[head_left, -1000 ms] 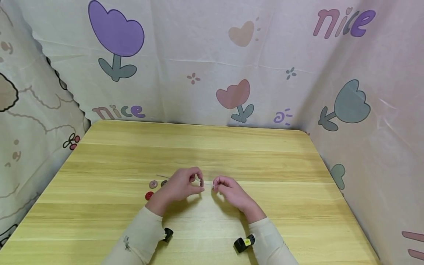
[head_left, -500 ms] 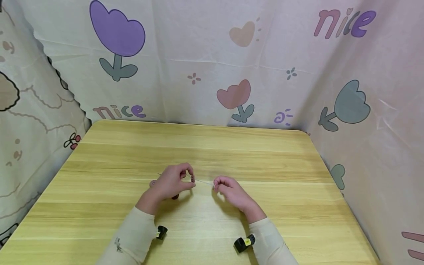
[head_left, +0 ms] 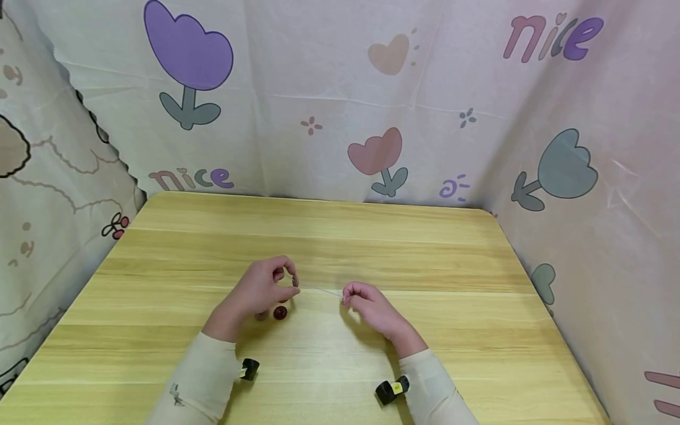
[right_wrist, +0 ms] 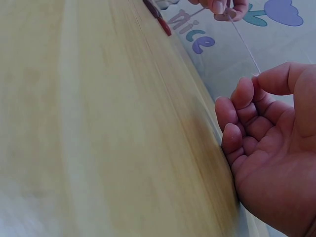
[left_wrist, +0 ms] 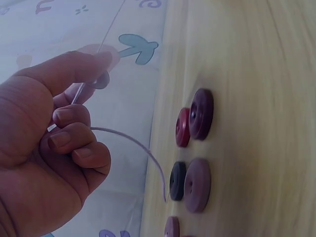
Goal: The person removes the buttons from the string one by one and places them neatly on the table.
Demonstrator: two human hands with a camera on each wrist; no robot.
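My left hand [head_left: 257, 289] pinches a small button [left_wrist: 102, 80] between thumb and forefinger, its other fingers curled in. A thin pale cord [left_wrist: 140, 145] runs past the button and hangs in a loose curve below that hand. The far end of the cord is pinched between thumb and forefinger of my right hand [head_left: 374, 307], and the stretch [right_wrist: 244, 44] between the hands looks straight. Beneath the left hand, in the left wrist view, lie a dark maroon button [left_wrist: 202, 114], a red button [left_wrist: 182, 128], a dark grey button [left_wrist: 177, 181] and a mauve button [left_wrist: 197, 185].
Another mauve button [left_wrist: 172, 227] lies at the lower edge of the left wrist view. The wooden table [head_left: 425, 248] reaches back to a printed curtain [head_left: 297, 71], which also hangs at both sides. A black wrist camera [head_left: 392, 391] sits by the right sleeve.
My left hand has moved left with the button, away from the right hand, and more cord shows between them. Buttons right of the wrist have come into sight. The right hand stays put.
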